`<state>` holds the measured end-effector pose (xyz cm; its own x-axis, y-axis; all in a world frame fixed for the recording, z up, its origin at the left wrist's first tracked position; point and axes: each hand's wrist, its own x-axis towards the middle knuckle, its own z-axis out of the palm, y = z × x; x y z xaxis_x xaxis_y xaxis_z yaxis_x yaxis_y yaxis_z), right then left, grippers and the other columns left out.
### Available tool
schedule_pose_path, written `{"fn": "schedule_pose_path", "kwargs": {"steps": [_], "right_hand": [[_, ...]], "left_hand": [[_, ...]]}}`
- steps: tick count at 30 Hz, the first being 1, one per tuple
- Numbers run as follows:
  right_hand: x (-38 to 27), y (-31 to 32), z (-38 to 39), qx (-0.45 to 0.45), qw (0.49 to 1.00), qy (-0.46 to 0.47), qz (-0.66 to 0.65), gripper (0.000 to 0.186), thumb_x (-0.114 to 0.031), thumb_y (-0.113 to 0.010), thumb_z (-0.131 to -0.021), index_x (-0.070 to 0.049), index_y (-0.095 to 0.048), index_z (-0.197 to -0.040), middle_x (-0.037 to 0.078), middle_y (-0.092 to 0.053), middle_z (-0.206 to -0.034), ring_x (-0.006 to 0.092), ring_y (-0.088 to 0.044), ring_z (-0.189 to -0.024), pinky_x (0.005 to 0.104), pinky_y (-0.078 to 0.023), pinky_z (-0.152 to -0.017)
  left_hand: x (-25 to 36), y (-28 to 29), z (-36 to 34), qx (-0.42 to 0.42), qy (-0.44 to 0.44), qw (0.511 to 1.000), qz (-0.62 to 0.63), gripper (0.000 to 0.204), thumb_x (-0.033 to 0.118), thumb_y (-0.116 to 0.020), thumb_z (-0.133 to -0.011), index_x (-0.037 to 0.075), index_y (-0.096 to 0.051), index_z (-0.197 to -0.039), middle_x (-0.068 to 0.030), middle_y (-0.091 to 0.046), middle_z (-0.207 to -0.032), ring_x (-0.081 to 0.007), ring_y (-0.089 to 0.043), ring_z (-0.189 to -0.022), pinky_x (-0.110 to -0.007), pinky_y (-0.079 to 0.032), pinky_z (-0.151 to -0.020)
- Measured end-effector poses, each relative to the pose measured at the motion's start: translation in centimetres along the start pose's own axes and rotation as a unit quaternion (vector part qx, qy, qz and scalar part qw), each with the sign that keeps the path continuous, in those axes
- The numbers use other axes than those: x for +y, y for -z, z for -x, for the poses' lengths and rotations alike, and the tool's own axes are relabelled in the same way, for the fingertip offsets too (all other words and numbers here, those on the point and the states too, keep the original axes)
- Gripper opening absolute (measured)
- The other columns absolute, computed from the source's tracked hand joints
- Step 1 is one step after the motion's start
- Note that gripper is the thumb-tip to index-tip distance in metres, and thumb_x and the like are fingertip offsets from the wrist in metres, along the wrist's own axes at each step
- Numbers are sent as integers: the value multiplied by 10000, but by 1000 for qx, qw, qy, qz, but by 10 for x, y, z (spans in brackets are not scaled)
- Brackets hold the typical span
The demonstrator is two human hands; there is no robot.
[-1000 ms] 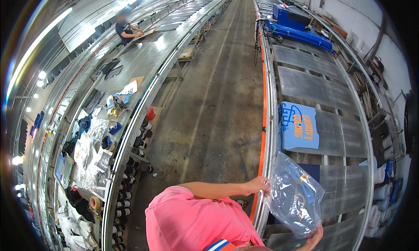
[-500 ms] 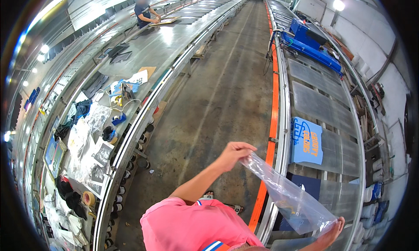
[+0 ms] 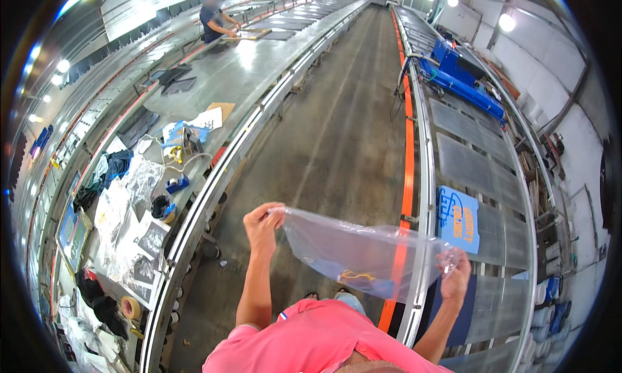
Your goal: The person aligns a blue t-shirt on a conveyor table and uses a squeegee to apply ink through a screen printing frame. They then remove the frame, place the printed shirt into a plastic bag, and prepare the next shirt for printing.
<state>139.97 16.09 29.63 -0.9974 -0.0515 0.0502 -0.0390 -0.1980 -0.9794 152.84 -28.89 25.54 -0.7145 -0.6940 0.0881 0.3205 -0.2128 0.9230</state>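
Your left hand (image 3: 262, 225) pinches one upper corner of the clear plastic bag (image 3: 343, 237) and your right hand (image 3: 455, 269) grips its other end, so it hangs spread before your chest, clear of the right-hand table (image 3: 502, 300). That much is done; the blue and yellow contents (image 3: 366, 277) seem to sit low inside, not yet out. Whether the mouth is open, I cannot tell.

Counted one clear bag (image 3: 353, 250), gripped by two: one left hand (image 3: 262, 226), one right hand (image 3: 456, 274). Left of the bag, tallied one tape roll (image 3: 135, 309), one blue tape dispenser (image 3: 176, 184). Right of it, logged one light-blue printed piece (image 3: 460, 219). Well beyond it, noted one co-worker (image 3: 212, 27) leftward, one blue machine (image 3: 465, 91) rightward.
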Motion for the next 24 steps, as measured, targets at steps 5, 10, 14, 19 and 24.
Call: {"fn": "schedule_pose_path", "kwargs": {"steps": [5,10,14,19,24], "right_hand": [[68,-25,-56,-43,989,-139,26,233,-288,-643,-892,-103,-567,-772,-4,-489,-561,107,-462,-463,251,-362,-432],[111,-53,-116,-50,977,-201,55,304,-341,-592,-917,-77,-580,-768,-11,-449,-525,88,-385,-413,242,-288,-386],[151,-63,-171,-53,970,-189,142,283,-312,-615,-894,-37,-629,-826,18,-525,-577,96,-464,-454,255,-343,-411],[192,-84,-233,-26,911,38,410,474,-235,-731,-780,-3,-591,-1169,155,-650,-1049,260,-626,-959,388,-494,-808],[105,-198,-260,-283,933,90,203,681,-233,-782,-727,-33,-499,-1313,125,-548,-1309,247,-506,-1232,398,-407,-1023]], "left_hand": [[19,4,-12,42,-189,961,-198,62,-12,-660,-786,-42,-646,-839,-55,-619,-739,-100,-543,-680,-209,-407,-652],[14,-20,-43,7,-101,995,16,51,17,-564,-874,-12,-567,-832,-119,-622,-755,-168,-595,-693,-285,-472,-650],[2,-60,-83,34,-121,990,-60,50,21,-561,-896,-21,-586,-892,-115,-652,-717,-164,-618,-625,-274,-484,-604],[-14,-107,-135,-4,-91,982,-163,128,-5,-544,-906,-50,-643,-973,-103,-683,-766,-159,-667,-690,-257,-517,-647],[-47,-139,-170,-75,-74,962,-252,133,-4,-593,-873,-49,-670,-972,-102,-709,-804,-139,-685,-733,-247,-530,-693]]}}
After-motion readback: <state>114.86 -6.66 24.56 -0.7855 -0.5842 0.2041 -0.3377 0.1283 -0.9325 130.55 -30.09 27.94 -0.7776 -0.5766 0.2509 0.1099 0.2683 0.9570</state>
